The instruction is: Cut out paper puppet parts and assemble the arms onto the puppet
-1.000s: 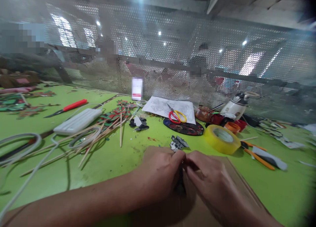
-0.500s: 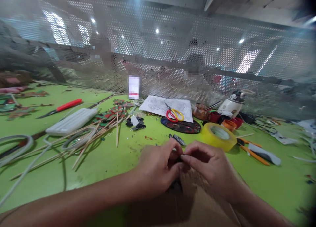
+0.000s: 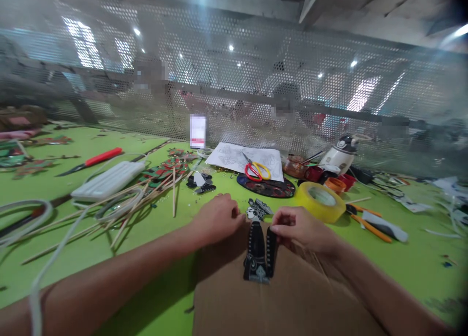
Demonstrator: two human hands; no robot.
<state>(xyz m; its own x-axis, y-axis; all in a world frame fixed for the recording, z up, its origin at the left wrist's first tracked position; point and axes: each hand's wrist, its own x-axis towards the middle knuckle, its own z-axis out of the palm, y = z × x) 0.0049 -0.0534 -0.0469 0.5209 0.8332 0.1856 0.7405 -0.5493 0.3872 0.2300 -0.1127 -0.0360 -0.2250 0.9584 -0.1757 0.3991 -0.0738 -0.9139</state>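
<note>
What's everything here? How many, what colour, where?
Table: one, green, underneath.
Cardboard: one, brown, front.
Narrow piece: one, black, over cardboard.
Wide piece: one, black, over cardboard.
Head piece: one, black and white, middle.
Tape roll: one, yellow, right.
Pliers: one, orange, right.
Palette: one, dark, centre.
Papers: count unclear, white, centre.
Scissors: one, red and yellow, on papers.
Paint pots: several, reddish, right.
Penguin figure: one, mostly white, right.
Mesh: one, grey, back.
Phone: one, white screen, back.
Power strip: one, white, left.
Sticks: several, tan, left.
Knife: one, red handle, left.
Left hand: one, bare, beside wide piece.
Right hand: one, bare, pinching narrow piece.
</note>
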